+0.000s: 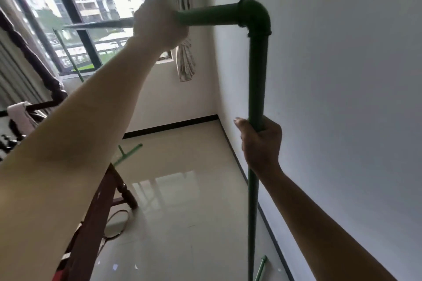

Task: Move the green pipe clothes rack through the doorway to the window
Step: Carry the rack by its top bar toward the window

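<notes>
A tiled room runs toward the window (75, 7), dark wooden furniture (96, 207) at left and a bare wall (342, 75) at right. The left hand (159, 21) is clamped on the rack (257, 75)'s top bar, the right hand (261, 141) wrapped around its near upright. The pipe looks stiff, light but gangly, so this spread grip suits it.

Two bare hands are counted, the left hand (159, 20) and the right hand (261, 143), on one green pipe clothes rack (258, 75). One window (75, 7), one gathered curtain (186, 59) and one dark wooden frame (91, 219) are seen.
</notes>
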### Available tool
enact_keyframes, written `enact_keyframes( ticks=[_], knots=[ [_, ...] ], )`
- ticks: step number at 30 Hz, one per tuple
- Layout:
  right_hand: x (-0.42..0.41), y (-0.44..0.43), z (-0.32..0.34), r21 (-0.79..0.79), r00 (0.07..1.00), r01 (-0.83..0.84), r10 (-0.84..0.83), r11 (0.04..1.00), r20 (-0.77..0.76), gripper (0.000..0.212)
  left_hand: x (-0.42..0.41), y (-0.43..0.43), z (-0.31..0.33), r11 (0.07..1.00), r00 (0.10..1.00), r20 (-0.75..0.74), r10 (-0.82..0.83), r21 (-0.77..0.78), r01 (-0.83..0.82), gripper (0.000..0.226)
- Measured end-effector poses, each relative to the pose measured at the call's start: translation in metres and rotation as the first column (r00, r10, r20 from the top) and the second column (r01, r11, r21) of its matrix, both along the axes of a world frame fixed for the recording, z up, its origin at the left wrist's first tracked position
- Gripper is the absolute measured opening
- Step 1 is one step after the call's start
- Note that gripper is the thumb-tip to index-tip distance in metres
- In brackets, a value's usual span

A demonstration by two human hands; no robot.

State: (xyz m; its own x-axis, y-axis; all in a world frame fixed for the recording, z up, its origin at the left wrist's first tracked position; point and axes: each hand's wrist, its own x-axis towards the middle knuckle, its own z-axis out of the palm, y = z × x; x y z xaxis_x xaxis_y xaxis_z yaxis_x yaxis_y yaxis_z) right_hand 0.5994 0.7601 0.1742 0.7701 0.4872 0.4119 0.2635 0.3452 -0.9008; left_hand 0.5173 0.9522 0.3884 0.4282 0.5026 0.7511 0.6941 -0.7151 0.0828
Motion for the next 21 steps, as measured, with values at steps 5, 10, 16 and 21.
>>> enact_keyframes(
  ticks=[5,10,16,21],
  knots=[
    [0.032,0.052,0.006,-0.001,0.995,-0.099,0.099,0.995,0.031,0.043,0.018,0.033,0.003,0.995,0.997,-0.022,0.070,0.066,-0.068,0.024],
    [0.060,0.109,0.011,-0.008,0.985,-0.169,0.170,0.986,0.026,0.039,0.030,0.084,0.010,0.990,0.991,-0.007,0.136,0.036,-0.136,0.016],
    [0.092,0.199,0.022,0.019,0.978,-0.207,0.207,0.978,0.014,0.047,0.041,0.173,0.016,0.980,0.980,-0.028,0.195,0.048,-0.193,0.023],
    [0.106,0.292,0.033,-0.005,0.973,-0.229,0.229,0.974,-0.009,0.044,0.039,0.263,0.024,0.970,0.972,-0.027,0.232,0.078,-0.230,0.020]
  ],
)
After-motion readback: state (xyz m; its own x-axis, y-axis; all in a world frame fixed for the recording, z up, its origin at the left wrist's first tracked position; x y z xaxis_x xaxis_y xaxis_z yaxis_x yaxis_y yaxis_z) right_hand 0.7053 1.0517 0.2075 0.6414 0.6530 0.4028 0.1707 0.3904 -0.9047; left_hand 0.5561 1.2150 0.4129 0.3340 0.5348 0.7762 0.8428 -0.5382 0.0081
